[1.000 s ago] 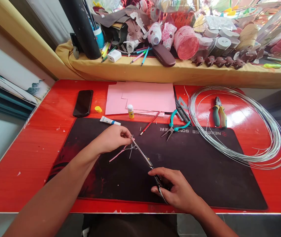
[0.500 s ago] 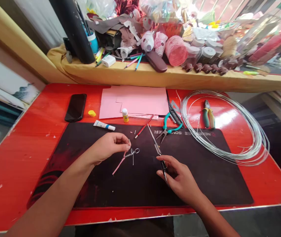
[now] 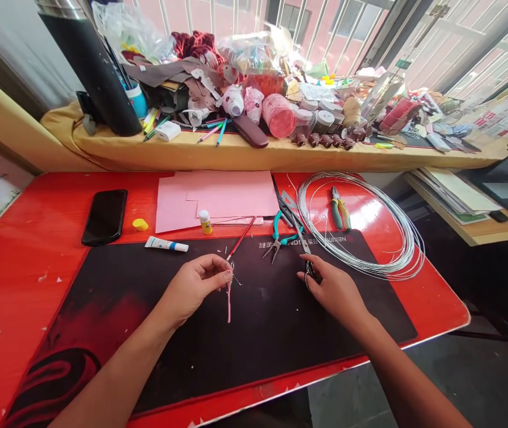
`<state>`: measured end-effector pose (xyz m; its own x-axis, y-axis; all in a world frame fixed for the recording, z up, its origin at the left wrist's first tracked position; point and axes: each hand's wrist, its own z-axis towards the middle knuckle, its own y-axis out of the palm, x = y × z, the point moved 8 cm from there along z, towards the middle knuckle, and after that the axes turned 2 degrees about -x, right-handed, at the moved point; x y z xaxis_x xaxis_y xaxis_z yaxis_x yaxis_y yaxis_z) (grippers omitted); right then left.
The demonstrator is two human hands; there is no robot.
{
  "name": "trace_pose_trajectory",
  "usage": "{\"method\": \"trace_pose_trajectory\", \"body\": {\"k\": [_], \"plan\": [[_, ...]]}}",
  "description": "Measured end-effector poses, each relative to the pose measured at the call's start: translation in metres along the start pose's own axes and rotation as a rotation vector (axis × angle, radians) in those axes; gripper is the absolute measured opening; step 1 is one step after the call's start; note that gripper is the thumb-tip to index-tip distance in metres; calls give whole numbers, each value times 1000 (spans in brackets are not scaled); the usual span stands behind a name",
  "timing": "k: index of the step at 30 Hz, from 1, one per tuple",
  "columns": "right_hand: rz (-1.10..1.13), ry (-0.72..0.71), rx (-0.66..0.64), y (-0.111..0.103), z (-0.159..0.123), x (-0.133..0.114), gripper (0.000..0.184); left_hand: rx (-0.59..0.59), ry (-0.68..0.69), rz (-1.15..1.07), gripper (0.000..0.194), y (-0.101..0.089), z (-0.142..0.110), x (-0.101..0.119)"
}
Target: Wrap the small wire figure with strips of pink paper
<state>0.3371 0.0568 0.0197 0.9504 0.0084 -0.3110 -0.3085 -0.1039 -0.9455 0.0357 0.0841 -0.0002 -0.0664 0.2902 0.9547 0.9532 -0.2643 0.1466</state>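
My left hand [image 3: 204, 279] is closed in a pinch on a small twisted wire piece wrapped with pink paper. A narrow pink strip [image 3: 229, 308] hangs straight down from it, and thin silvery wire ends stick out beside the fingertips. My right hand [image 3: 331, 285] grips the handles of long scissors [image 3: 306, 242], low over the dark desk mat [image 3: 254, 356]. The scissor blades point away from me and lie close together, beside teal-handled pliers [image 3: 277, 239]. A red pencil [image 3: 241, 239] rests just beyond my left hand.
A coil of silver wire [image 3: 407, 238] and green-yellow pliers [image 3: 340, 209] lie right. Pink paper sheets [image 3: 236, 193], a glue stick [image 3: 205, 222], its yellow cap [image 3: 140, 224], a tube [image 3: 167, 244] and a phone [image 3: 104, 217] lie along the back. Crafts crowd the windowsill [image 3: 218, 156].
The view has turned to the right. My right hand has carried the scissors rightward, away from my left hand. The wire piece has turned in my left fingers, so its pink strip hangs down.
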Motion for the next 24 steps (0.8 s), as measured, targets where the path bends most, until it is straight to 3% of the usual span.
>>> {"method": "trace_pose_trajectory", "body": {"k": [8, 14, 18, 21, 24], "plan": [[-324, -97, -118, 4, 8, -13, 53, 51, 17, -185, 28, -4, -5, -11], [-386, -123, -62, -2, 3, -19, 48, 52, 24, -230, 29, -2, -7, -17], [-268, -183, 120, -7, -8, -29, 35, 57, 26, -225, 28, -1, -8, -20], [-50, -216, 250, -10, -19, -42, 27, 60, 27, -226, 28, 0, -8, -21], [226, -245, 266, -6, -24, -62, 22, 57, 42, -237, 29, 1, -8, -20]]}}
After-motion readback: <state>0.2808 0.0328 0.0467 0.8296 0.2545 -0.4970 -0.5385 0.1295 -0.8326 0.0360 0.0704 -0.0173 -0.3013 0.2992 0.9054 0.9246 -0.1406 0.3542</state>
